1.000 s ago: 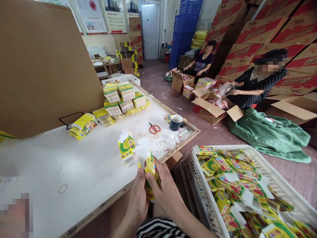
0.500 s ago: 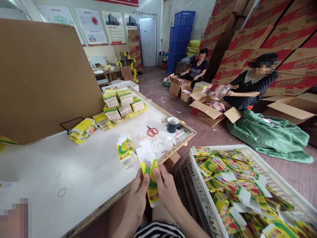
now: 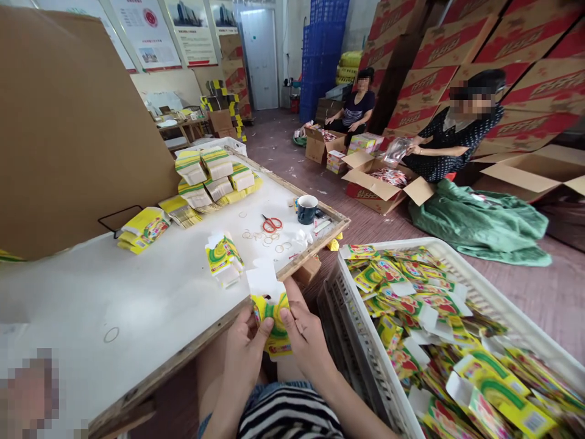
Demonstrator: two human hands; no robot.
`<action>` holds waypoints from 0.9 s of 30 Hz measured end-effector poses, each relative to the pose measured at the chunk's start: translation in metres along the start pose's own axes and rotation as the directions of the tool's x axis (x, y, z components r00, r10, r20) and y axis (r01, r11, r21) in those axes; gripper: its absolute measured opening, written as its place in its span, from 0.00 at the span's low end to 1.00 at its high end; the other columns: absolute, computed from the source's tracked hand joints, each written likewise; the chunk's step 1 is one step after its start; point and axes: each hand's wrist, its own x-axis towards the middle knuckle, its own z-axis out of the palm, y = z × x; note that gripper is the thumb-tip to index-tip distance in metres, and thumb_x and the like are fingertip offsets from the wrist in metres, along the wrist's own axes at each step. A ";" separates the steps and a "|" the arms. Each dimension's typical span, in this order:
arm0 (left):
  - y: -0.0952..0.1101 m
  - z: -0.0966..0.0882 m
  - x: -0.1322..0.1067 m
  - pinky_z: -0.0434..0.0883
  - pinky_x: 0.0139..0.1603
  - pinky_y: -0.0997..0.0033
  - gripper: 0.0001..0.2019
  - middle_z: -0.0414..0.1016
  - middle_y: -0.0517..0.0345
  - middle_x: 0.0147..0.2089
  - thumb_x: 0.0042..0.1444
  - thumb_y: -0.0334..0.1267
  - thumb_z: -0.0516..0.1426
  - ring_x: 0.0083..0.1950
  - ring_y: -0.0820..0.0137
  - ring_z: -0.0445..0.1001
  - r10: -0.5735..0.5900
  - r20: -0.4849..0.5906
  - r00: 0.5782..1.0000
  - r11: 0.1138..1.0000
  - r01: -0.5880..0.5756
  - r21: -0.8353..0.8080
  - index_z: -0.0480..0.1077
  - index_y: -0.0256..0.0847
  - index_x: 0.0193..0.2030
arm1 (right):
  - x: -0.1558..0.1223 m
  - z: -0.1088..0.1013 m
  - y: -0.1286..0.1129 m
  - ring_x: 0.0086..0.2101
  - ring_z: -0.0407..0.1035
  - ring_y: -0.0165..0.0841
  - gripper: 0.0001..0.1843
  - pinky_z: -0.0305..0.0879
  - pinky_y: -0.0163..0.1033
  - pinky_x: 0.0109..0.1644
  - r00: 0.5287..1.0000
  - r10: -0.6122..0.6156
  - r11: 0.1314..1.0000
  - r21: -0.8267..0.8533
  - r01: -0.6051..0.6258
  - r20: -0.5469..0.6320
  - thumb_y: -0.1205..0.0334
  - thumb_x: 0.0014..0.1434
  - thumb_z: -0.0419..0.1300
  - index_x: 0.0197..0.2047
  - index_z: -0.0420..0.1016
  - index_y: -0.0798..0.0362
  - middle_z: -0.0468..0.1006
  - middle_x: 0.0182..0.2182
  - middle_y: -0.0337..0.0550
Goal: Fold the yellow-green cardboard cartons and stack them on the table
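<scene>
Between both hands I hold a yellow and green printed carton [image 3: 278,346], its white end flaps standing up at the top. My left hand [image 3: 249,335] grips its left side, the thumb pressed on the printed front. On the other side my right hand [image 3: 305,329] closes round the edge, its thumb also on the front. The carton is spread wide at the open end. Just beyond it on the white table [image 3: 155,311] lies a small stack of flat cartons [image 3: 223,259] of the same print.
To my right stands a white plastic basket [image 3: 361,341] heaped with cartons. Scissors [image 3: 272,225], rubber bands and a dark mug [image 3: 307,210] lie on the table's far part, near bundled cartons [image 3: 219,171]. Two people sit beyond by open boxes [image 3: 379,192].
My view has shifted, so the scene sits higher and slightly left. The carton in my hands has widened, its mouth more open, and my hands are a little further apart.
</scene>
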 end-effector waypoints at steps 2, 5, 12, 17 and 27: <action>-0.004 -0.001 -0.004 0.71 0.50 0.63 0.29 0.71 0.44 0.55 0.50 0.40 0.64 0.53 0.58 0.72 0.038 -0.004 0.999 0.999 -0.038 0.012 0.59 0.41 0.57 | -0.006 -0.006 0.003 0.40 0.71 0.37 0.14 0.68 0.40 0.46 1.000 -0.015 1.000 0.004 0.015 -0.023 0.59 0.65 0.51 0.46 0.75 0.52 0.78 0.39 0.46; -0.008 -0.005 -0.014 0.71 0.51 0.62 0.34 0.66 0.44 0.60 0.51 0.39 0.63 0.55 0.58 0.71 0.069 0.030 0.997 0.998 -0.069 -0.001 0.50 0.47 0.61 | -0.016 -0.015 0.005 0.49 0.69 0.37 0.17 0.66 0.41 0.52 0.998 -0.064 0.997 0.048 0.065 -0.027 0.62 0.63 0.53 0.56 0.68 0.49 0.73 0.51 0.48; -0.006 -0.022 -0.045 0.72 0.44 0.65 0.29 0.72 0.44 0.53 0.54 0.42 0.62 0.51 0.56 0.73 -0.093 0.280 0.955 0.996 0.086 0.038 0.53 0.44 0.59 | -0.043 -0.029 0.004 0.33 0.68 0.30 0.19 0.64 0.33 0.34 0.985 -0.076 0.995 0.068 0.066 0.156 0.57 0.62 0.55 0.56 0.65 0.50 0.74 0.40 0.43; -0.016 -0.026 -0.062 0.70 0.38 0.67 0.24 0.76 0.48 0.45 0.50 0.45 0.64 0.46 0.56 0.75 -0.155 0.360 0.920 0.986 0.166 0.000 0.60 0.43 0.49 | -0.057 -0.035 -0.007 0.27 0.61 0.27 0.11 0.57 0.32 0.30 0.971 0.007 1.000 -0.008 -0.005 0.238 0.57 0.64 0.53 0.37 0.72 0.54 0.68 0.26 0.36; -0.008 -0.017 -0.075 0.74 0.41 0.62 0.45 0.75 0.46 0.49 0.46 0.49 0.66 0.49 0.52 0.74 -0.120 0.231 0.965 0.991 0.132 -0.038 0.45 0.49 0.66 | -0.052 -0.028 -0.016 0.39 0.69 0.33 0.10 0.65 0.36 0.40 0.979 -0.197 0.979 -0.036 0.199 0.048 0.60 0.61 0.57 0.45 0.73 0.52 0.74 0.43 0.46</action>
